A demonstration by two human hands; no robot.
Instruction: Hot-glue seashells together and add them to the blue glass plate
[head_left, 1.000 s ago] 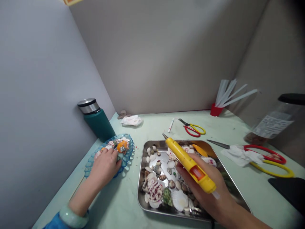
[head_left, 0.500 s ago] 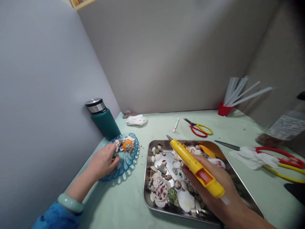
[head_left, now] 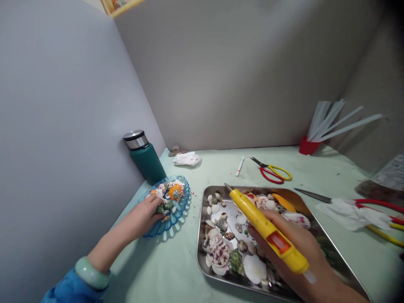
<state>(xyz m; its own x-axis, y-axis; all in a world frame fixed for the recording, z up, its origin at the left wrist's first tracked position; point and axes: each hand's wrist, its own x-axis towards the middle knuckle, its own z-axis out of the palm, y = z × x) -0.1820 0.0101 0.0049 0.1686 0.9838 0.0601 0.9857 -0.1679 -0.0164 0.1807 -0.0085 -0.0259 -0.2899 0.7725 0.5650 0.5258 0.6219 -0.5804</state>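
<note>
- L hand [head_left: 142,216], 8 o'clock: fingers bent, thumb apart, at green lump [head_left: 169,205]; I can't tell from my remote feed if they're clamped. Risk: lump slips, prob. from partial grip.
- Blue plate [head_left: 181,208], 7 o'clock, w/ lump + orange pc. [head_left: 175,192] on it. Risk: plate skids if wrist bears on rim.
- R hand [head_left: 296,242], 4 o'clock: fingers wrapped firmly round yellow glue gun [head_left: 261,219], nozzle to 11 o'clock, above tray. Risk: drip on contents or, if hot, burn, should L hand cross tip; I can't read temp.
- Steel tray [head_left: 199,246], 5 o'clock, w/ shells [head_left: 219,250]; R hand above. Risk: low wrist scatters stock.
- Green flask [head_left: 147,162], 9 o'clock, just behind plate, looks tilted. Risk: topples onto plate if nudged.
- Lg. scissors [head_left: 312,194], 3–4 o'clock, tissue [head_left: 350,213] on them. Risk: R elbow snags tissue, drags blades.
</note>
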